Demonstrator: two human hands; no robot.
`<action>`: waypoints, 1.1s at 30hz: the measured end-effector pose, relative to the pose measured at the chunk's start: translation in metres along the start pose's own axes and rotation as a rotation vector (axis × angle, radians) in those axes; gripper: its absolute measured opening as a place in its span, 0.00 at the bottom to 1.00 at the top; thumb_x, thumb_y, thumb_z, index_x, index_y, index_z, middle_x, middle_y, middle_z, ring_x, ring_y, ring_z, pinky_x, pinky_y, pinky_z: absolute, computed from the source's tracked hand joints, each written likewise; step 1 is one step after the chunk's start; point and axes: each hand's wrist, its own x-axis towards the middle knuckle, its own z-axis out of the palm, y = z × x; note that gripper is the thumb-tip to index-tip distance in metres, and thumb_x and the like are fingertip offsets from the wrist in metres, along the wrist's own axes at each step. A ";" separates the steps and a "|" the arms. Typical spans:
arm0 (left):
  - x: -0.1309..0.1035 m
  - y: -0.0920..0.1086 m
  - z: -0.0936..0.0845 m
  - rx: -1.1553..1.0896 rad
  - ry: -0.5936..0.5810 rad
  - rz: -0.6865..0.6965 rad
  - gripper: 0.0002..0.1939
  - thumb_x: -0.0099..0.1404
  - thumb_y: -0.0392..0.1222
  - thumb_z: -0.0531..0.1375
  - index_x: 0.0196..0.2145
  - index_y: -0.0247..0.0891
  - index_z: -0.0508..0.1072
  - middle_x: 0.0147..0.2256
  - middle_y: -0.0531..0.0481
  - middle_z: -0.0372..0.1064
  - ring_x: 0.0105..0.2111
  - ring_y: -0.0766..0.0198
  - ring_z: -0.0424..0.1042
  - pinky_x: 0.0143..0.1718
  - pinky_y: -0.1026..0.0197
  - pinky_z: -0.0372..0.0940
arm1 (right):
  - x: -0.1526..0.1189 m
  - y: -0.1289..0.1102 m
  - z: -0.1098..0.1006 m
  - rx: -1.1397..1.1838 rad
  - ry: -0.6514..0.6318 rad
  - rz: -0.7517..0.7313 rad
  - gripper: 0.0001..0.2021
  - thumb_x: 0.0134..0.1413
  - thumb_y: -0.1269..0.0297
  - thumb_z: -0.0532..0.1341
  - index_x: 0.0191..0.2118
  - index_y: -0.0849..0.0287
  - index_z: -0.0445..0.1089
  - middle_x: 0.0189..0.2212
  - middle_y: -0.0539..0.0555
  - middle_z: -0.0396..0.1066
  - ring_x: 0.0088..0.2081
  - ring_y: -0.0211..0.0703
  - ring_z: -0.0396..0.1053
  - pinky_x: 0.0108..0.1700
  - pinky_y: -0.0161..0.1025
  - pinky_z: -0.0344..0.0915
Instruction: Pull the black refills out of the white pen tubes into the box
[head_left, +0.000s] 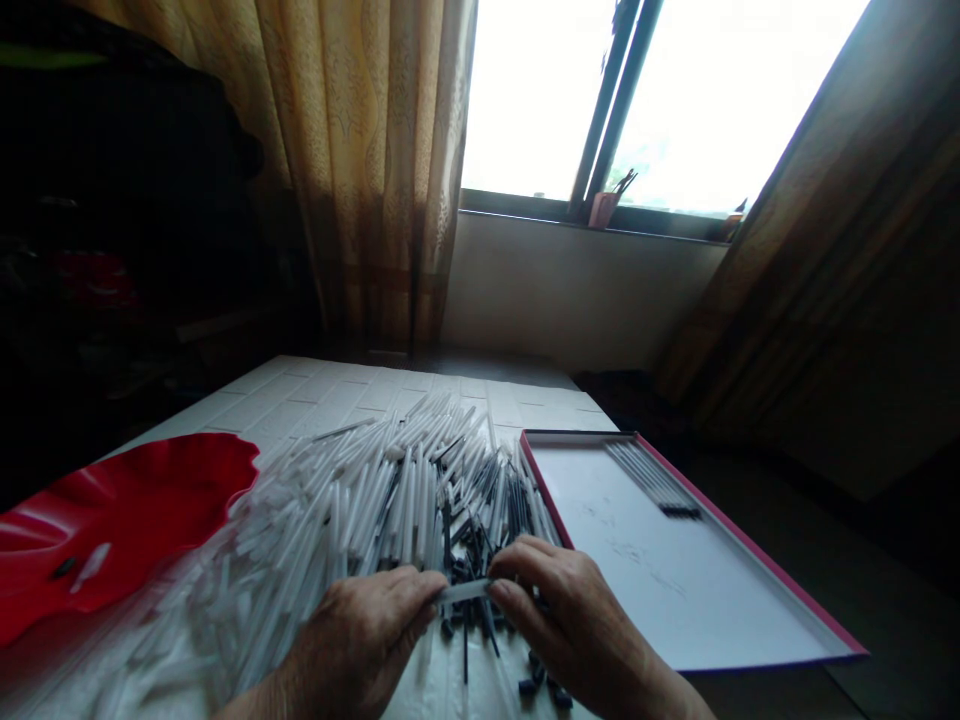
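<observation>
Between my two hands a short translucent plastic tube (465, 592), which looks like a pen barrel, is held level. My left hand (367, 625) pinches its left end, and my right hand (559, 600) has thumb and finger closed at the other end, where a small dark tip shows. Beneath and beyond them spreads a heap of clear pen barrels (409, 500). Thin dark refills (517, 495) lie among them on the right side of the heap. Several black caps (531, 686) are scattered below my right hand.
A shallow box lid (585, 480) with a red rim is at the right, holding a row of pens (652, 478) with black ends. On the left sits a red wavy-edged tray (150, 500) with small pieces in it. The table (300, 385) has a white brick-patterned cover.
</observation>
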 end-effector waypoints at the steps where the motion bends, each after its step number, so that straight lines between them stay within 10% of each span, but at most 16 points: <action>1: 0.000 0.000 0.000 0.006 0.007 0.000 0.13 0.76 0.37 0.47 0.49 0.40 0.69 0.33 0.50 0.79 0.30 0.63 0.81 0.33 0.67 0.75 | 0.000 0.000 0.000 0.004 0.009 -0.002 0.08 0.64 0.63 0.56 0.36 0.58 0.71 0.29 0.52 0.72 0.27 0.39 0.69 0.31 0.35 0.63; 33: 0.001 0.001 -0.001 0.029 -0.004 -0.018 0.14 0.78 0.40 0.45 0.48 0.40 0.69 0.33 0.51 0.79 0.30 0.62 0.81 0.32 0.65 0.75 | 0.000 0.003 0.005 -0.042 0.007 -0.023 0.07 0.64 0.67 0.54 0.34 0.57 0.68 0.27 0.50 0.72 0.26 0.38 0.69 0.29 0.34 0.62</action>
